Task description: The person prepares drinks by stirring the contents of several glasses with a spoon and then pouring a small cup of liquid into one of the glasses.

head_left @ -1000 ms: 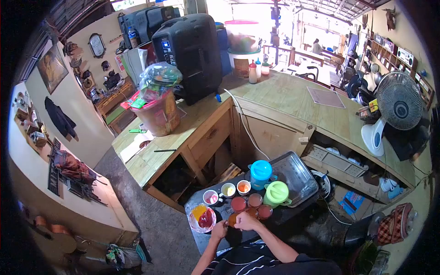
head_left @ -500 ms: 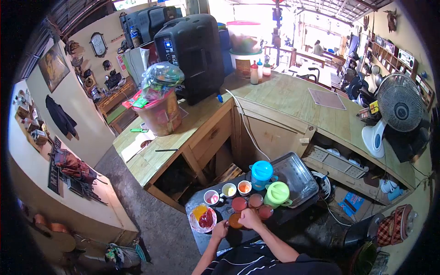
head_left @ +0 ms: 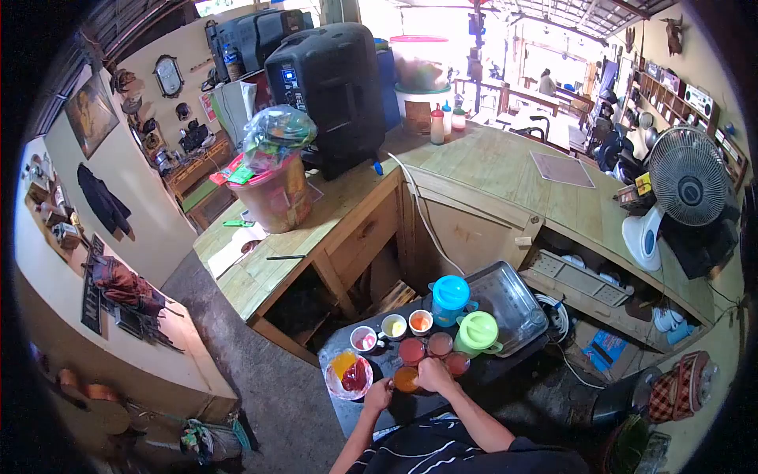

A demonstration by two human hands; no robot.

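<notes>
Low dark counter [head_left: 371, 415] below a wooden bar [head_left: 489, 170] carries the work. Judged step: handling one glass of orange drink [head_left: 405, 380] at the near edge. At its three o'clock the right hand [head_left: 437, 374] has its grip closed on it. At nine the left hand [head_left: 380, 391] sits curled, grip unreadable. Smooth round glasses [head_left: 440, 344] crowd twelve o'clock, so any lift calls for a level, steady hold.

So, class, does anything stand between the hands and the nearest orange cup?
Nothing visible. The left hand sits just left of the orange cup and the right hand just right of it, with no gap showing.
</notes>
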